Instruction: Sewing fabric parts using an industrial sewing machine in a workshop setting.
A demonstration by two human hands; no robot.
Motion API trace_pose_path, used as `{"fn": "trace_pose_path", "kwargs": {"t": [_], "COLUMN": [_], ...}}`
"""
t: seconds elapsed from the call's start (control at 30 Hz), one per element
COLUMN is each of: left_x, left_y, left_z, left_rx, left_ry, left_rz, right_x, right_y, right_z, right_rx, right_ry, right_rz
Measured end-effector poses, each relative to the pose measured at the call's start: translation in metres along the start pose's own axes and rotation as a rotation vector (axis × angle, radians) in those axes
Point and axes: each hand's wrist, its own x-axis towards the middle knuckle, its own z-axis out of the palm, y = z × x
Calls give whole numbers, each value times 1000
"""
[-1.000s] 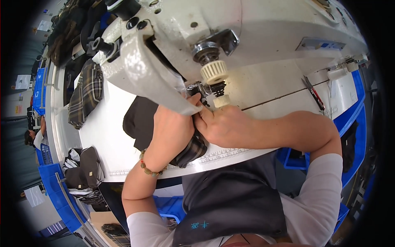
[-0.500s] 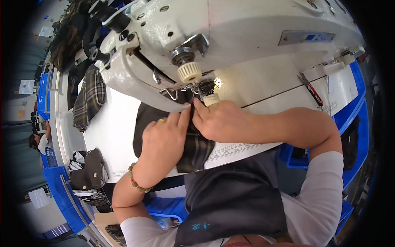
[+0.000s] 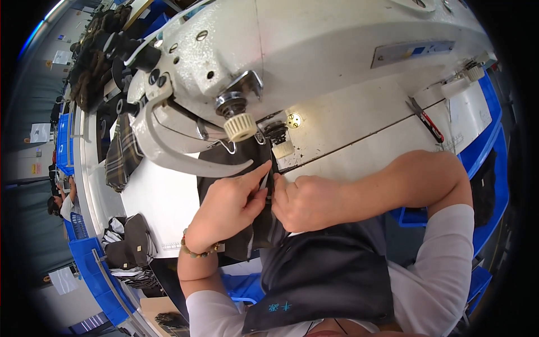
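Note:
A dark cloth piece [image 3: 238, 245] lies under the head of a white sewing machine [image 3: 325, 56] and runs toward me over the table edge. My left hand [image 3: 225, 206], with a beaded bracelet on the wrist, holds the cloth between thumb and forefinger; a narrow pale strip shows beside its fingertips. My right hand [image 3: 306, 201] is closed at the cloth's right edge, its fingertips close to the left ones. Both hands are just in front of the presser area, where a curved white lever [image 3: 185, 160] hides part of the cloth.
A red-and-black handled tool with a pointed metal end [image 3: 425, 121] lies on the right of the table [image 3: 342, 121]. Folded plaid cloth [image 3: 122, 154] and stacked dark pieces [image 3: 132, 242] are at the left. Blue bins [image 3: 487, 185] flank the table. Another person [image 3: 66, 203] sits far left.
Both hands have drawn a little toward me from the needle area. My left thumb and forefinger now show apart from the lever, with a pale strip by them. The view has shifted slightly.

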Motion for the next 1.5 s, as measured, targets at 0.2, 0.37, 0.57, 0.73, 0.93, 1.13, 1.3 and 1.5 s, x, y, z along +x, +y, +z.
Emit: {"fn": "trace_pose_path", "kwargs": {"t": [0.2,0.37,0.57,0.73,0.93,1.13,1.3,1.5], "left_x": [2,5,19,25,14,2,-15,-39], "left_y": [5,6,4,-1,3,1,4,16], "left_z": [18,25,26,26,14,12,-9,-15], "left_rx": [106,118,100,84,104,114,278,390], "left_ry": [132,123,243,327,137,99,30,32], "left_rz": [71,71,36,24,-43,29,194,182], "right_x": [1,-1,-1,-1,-2,-1,-3,-2], "right_y": [-1,-2,1,8,4,0,-2,-1], "right_z": [-4,-6,5,8,2,0,0,2], "right_rx": [-77,-109,-153,-163,-165,-126,-92,-97], "right_ry": [3,-44,-17,-28,-32,-9,-41,5], "right_rz": [-46,-43,42,56,18,-13,16,55]}}
